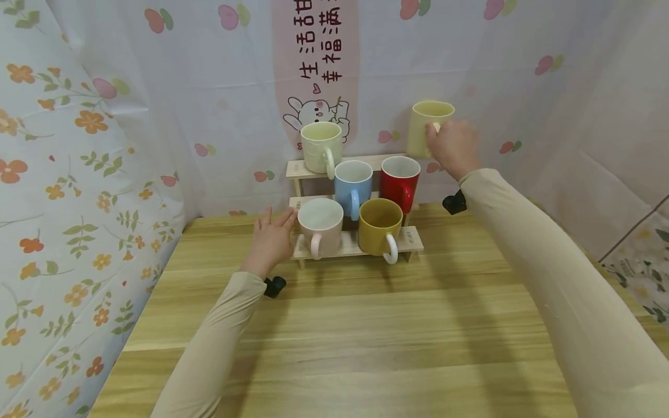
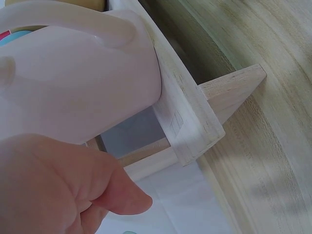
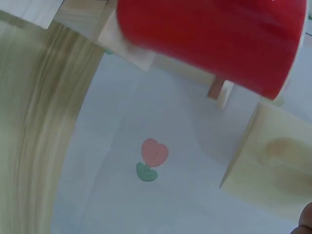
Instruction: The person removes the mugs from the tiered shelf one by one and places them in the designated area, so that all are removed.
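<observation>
My right hand (image 1: 455,146) grips a pale yellow mug (image 1: 421,130) by its handle, at the right end of the rack's top tier. In the right wrist view this mug (image 3: 263,161) stands beside the red mug (image 3: 209,39). My left hand (image 1: 273,239), fingers spread, is at the left end of the wooden tiered rack (image 1: 351,249), beside the pale pink mug (image 1: 326,232) on the bottom tier. The left wrist view has the left thumb (image 2: 124,195) close to the rack's end.
A mustard mug (image 1: 377,232) with a white handle shares the bottom tier. On the middle tier are a blue mug (image 1: 345,188) and the red one; a pale green mug (image 1: 319,157) is on top at left. The wooden table (image 1: 387,342) meets a patterned cloth (image 1: 219,116) behind.
</observation>
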`<state>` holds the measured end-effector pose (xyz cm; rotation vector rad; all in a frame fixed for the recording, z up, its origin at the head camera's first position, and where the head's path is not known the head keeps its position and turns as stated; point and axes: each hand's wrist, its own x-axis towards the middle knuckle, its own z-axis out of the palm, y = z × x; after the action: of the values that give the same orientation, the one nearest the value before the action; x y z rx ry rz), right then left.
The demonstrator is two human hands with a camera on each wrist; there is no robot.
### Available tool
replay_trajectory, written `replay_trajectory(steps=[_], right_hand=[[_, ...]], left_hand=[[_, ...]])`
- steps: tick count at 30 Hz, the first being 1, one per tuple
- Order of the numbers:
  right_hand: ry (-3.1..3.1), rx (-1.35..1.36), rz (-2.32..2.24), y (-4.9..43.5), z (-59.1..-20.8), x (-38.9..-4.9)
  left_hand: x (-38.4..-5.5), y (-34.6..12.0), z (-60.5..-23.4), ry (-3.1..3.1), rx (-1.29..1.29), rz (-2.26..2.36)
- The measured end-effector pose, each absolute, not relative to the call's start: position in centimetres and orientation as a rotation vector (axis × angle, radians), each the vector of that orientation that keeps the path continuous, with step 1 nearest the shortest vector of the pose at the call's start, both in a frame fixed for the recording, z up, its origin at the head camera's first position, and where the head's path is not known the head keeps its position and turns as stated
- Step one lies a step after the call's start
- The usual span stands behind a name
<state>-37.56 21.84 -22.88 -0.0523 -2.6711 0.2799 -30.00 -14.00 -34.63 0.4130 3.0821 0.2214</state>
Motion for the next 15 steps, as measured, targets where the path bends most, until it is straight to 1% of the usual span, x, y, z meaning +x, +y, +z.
replay_trajectory(steps=[15], right_hand=[[-2.648, -0.080, 0.276, 23.8, -26.0, -37.9]], left_hand=[[-30.0, -14.1, -34.6, 3.077, 0.410, 0.222]])
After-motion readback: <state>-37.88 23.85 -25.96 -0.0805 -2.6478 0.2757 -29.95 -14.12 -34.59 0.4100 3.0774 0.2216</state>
